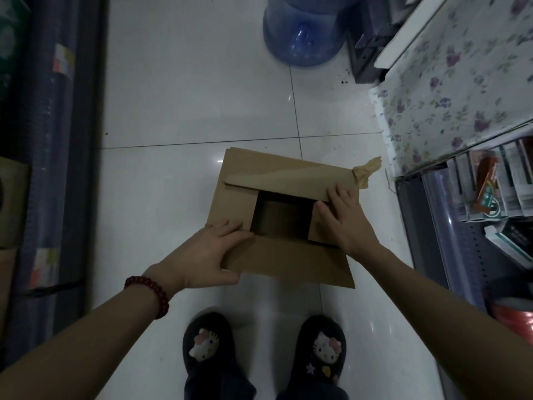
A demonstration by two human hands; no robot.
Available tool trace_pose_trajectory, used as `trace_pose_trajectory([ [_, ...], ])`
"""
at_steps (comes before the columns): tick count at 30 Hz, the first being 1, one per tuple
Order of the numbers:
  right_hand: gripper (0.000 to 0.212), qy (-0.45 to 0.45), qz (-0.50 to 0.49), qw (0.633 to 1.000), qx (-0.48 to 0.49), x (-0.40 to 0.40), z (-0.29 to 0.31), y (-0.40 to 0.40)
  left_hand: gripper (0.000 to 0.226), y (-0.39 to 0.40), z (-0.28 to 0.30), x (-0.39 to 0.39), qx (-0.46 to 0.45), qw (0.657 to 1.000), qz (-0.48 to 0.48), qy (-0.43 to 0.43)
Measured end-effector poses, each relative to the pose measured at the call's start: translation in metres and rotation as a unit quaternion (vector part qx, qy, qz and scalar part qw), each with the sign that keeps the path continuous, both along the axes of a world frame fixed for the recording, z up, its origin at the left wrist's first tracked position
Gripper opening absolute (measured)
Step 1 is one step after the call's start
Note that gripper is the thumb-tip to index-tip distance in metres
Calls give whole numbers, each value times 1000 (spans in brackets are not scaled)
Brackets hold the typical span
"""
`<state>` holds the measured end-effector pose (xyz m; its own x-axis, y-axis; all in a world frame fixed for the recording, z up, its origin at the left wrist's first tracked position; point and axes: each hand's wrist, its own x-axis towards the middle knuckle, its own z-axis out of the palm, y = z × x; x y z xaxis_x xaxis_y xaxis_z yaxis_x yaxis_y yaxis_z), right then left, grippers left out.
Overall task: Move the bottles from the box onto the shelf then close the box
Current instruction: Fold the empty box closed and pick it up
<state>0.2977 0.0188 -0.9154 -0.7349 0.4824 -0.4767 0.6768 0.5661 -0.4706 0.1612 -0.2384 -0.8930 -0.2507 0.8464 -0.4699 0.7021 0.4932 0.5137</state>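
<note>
Head view: white tiled floor [178,111] carries the cardboard box [277,171], flaps folded in, a dark gap at its middle. Right of the box stands the shelf [450,82]. Left hand [207,255] grips the box's near flap; right hand [346,220] lies flat, fingers spread, on its right flap.

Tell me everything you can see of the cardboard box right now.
The box is plain brown cardboard, sitting on the white tiled floor in front of the person's feet. Its flaps are folded in, leaving a dark rectangular gap in the middle; no bottles show in it. A crumpled strip of tan tape hangs off its far right corner. The left hand grips the near left flap; the right hand presses flat on the right flap.
</note>
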Motion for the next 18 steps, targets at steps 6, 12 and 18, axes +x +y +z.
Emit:
trace_pose_trajectory([
  [6,63,-12,7,999,-36,-1,9,6,87,-4,2,-18,27,999,28,33],
  [12,50,5,5,998,-67,-5,30,5,83,22,1,-33,77,970,191,128],
  [18,62,20,21,999,26,0,13,8,96,49,-15,-41,48,944,314,89],
])
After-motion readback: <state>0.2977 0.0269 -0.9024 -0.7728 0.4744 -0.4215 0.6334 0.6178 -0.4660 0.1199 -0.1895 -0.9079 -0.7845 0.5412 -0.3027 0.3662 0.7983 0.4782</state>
